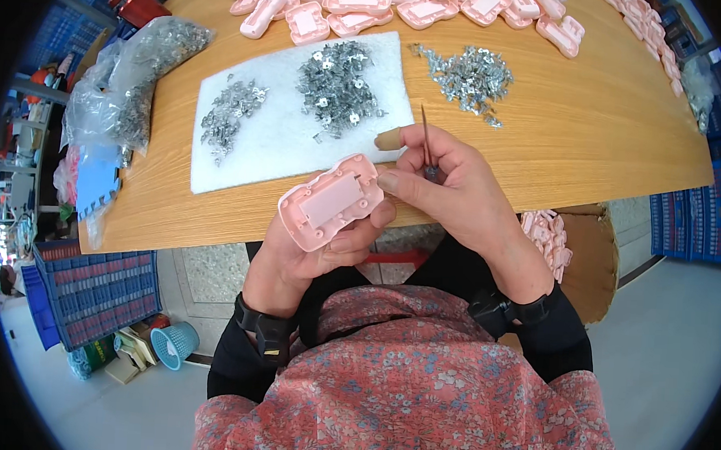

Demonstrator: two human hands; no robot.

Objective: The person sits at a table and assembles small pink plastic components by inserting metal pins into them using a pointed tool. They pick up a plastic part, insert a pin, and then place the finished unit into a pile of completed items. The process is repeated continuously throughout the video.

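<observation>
- My left hand [290, 250] grips a pink plastic shell [327, 204] from below, fingers curled round its edge, with the hollow side facing up.
- The shell is above my lap, just off the near edge of the wooden table [582, 127].
- My right hand [464, 190] has a thin pointed tool [426, 137] tucked in its curled fingers, point away from me.
- The index finger and thumb of that hand are spread apart; the index wears a tan finger cover [388, 140].
- The thumb tip is at the shell's right edge; I cannot tell whether it touches.
- Beyond my hands, a white mat [278, 157] carries two piles of small metal pieces, a smaller left pile [230, 119] and a larger right pile [340, 87].
- A third pile [471, 76] lies on bare wood to the right of the mat.
- To the left, a clear plastic bag [110, 94] holds more metal pieces.
- Many pink shells [357, 1] are heaped along the far side.
- More pink parts [545, 243] sit in a cardboard box [593, 258] below the table, to my right.
</observation>
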